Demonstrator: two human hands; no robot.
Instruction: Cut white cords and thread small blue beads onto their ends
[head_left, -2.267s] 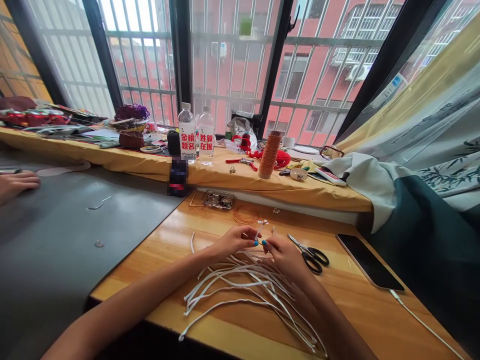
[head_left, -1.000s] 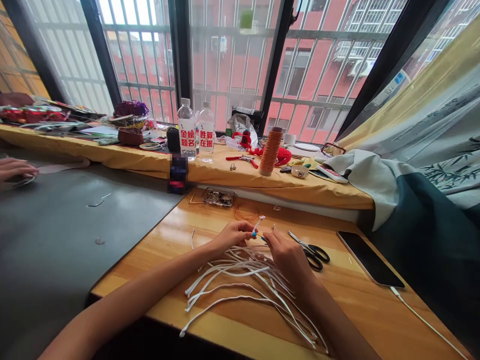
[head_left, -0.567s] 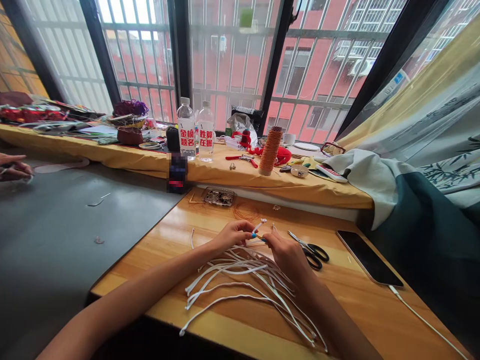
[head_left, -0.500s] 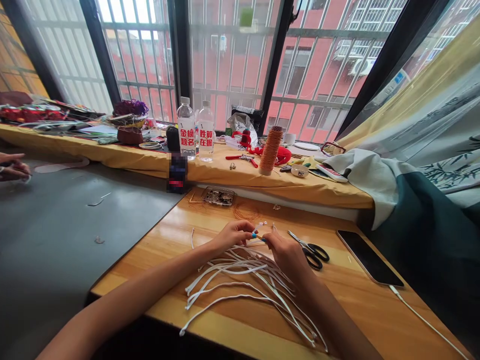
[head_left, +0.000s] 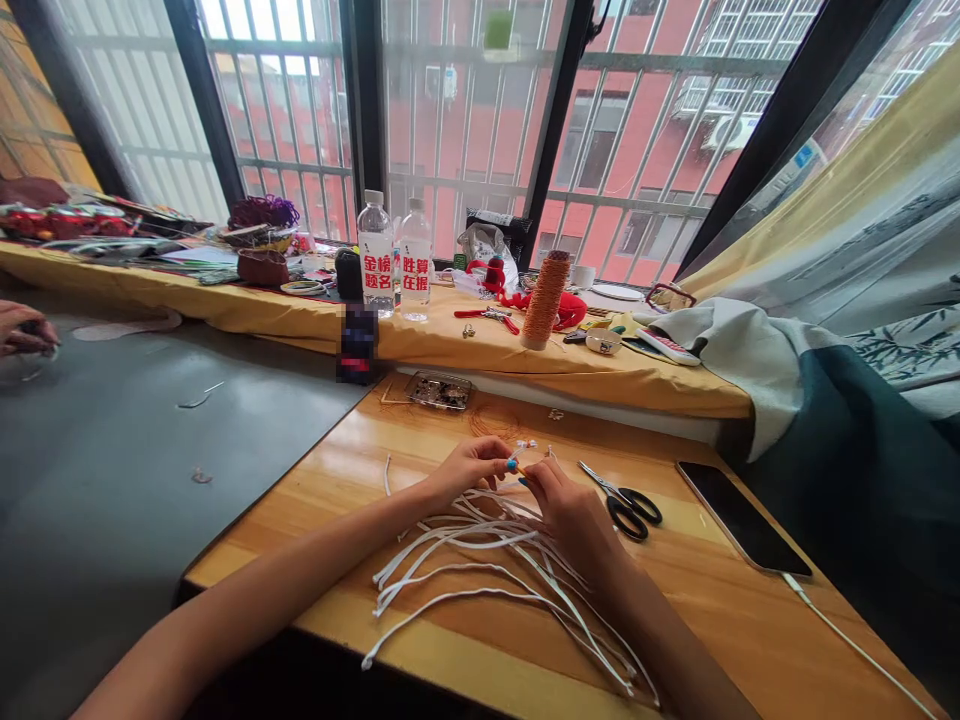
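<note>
Above the heap of white cords (head_left: 457,540), my left hand (head_left: 474,470) is closed in a pinch, its blue-nailed thumb and finger on a white cord (head_left: 527,443) whose end pokes up behind the fingers. My right hand (head_left: 562,500) pinches a short stretch of orange thread (head_left: 522,471) right against the left fingertips. How the thread sits on the cord is hidden by the fingers. Several cords lie fanned over the wooden table (head_left: 330,560), partly under my right forearm. Scissors (head_left: 626,503) with black handles lie just right of my right hand.
A phone (head_left: 742,518) on a white cable lies at the right. Behind the hands are a coil of orange thread (head_left: 491,422) and a clear box of small parts (head_left: 439,391). Bottles, red pliers (head_left: 489,317) and an orange spool (head_left: 546,300) stand on the ledge. Another person's hand (head_left: 26,330) is far left.
My right fingers have shifted slightly and the orange thread between my hands is angled differently. The other person's hand has moved a little. The view has shifted slightly.
</note>
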